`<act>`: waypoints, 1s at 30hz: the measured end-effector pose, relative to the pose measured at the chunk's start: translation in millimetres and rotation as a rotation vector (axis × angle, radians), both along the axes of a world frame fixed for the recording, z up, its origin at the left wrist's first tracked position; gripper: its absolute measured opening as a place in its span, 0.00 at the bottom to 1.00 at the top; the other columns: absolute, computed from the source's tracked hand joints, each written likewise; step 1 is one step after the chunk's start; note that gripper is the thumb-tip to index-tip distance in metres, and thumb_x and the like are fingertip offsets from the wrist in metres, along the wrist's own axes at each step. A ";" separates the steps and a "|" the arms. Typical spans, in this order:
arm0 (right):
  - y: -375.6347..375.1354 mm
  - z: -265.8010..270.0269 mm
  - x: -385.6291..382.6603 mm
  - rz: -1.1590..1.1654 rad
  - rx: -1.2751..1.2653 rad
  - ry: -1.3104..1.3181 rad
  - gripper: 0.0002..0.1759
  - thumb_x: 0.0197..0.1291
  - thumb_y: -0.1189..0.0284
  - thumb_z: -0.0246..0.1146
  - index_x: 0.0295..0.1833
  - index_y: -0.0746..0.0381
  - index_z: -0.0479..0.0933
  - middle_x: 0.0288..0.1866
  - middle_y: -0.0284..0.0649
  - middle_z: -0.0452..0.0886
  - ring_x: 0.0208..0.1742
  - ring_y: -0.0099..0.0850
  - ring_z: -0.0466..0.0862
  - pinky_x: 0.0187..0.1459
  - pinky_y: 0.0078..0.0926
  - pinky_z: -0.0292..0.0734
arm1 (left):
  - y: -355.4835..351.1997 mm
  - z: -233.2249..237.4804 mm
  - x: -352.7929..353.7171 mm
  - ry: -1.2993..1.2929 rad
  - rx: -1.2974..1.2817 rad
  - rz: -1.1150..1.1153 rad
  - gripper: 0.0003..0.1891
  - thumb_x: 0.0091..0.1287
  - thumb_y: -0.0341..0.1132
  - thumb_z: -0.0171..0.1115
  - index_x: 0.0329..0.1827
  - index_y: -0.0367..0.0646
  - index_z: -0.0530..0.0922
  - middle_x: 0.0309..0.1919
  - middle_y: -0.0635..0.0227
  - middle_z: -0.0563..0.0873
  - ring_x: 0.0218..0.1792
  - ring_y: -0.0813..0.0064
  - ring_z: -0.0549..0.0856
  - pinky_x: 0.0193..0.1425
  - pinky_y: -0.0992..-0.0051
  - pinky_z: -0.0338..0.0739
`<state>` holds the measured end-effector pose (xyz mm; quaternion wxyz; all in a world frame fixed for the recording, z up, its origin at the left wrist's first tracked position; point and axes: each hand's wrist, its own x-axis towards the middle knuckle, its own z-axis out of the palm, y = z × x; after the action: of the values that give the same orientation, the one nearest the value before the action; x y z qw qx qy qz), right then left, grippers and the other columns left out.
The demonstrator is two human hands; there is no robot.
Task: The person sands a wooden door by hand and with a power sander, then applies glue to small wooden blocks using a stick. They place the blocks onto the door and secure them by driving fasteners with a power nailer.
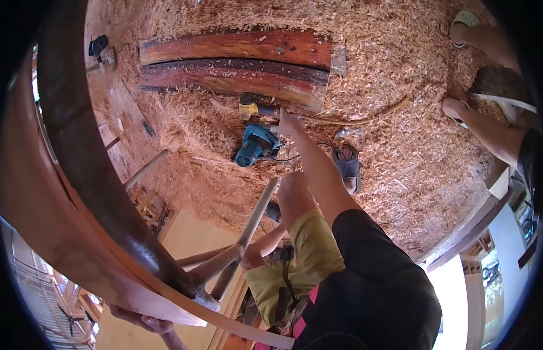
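Note:
My right hand (290, 125) reaches down to the floor, its fingers closed at the rear end of a yellow and black angle grinder (258, 110). Just below it, a teal corded power saw (255, 146) lies on the wood shavings. At the lower left, my left hand (156, 324) is at the underside of a large curved wooden board (79, 251), fingers against its lower edge and partly hidden. Alongside that board runs a dark, smooth curved piece (79, 140). A frame of round wooden poles (224, 259) meets its lower end.
Two reddish timber slabs (236, 58) lie on the shavings-covered floor (394, 64). A yellowish cord (365, 121) trails right from the grinder. Another person's legs (487, 131) are at the right edge. A black tool (98, 45) sits at the upper left.

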<state>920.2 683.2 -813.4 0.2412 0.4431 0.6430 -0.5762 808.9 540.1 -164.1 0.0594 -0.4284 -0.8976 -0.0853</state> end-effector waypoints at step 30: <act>48.3 275.3 174.0 -0.472 0.321 0.340 0.31 0.48 0.53 0.82 0.45 0.66 0.80 0.34 0.49 0.85 0.36 0.42 0.86 0.39 0.42 0.80 | 22.2 15.7 -7.7 -0.227 0.053 -0.234 0.31 0.69 0.50 0.67 0.67 0.38 0.73 0.58 0.49 0.78 0.61 0.47 0.74 0.66 0.50 0.66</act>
<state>1094.2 731.6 -538.2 -0.0828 0.5097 0.6362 -0.5733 801.2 562.3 -148.4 -0.0412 -0.5161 -0.8398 -0.1632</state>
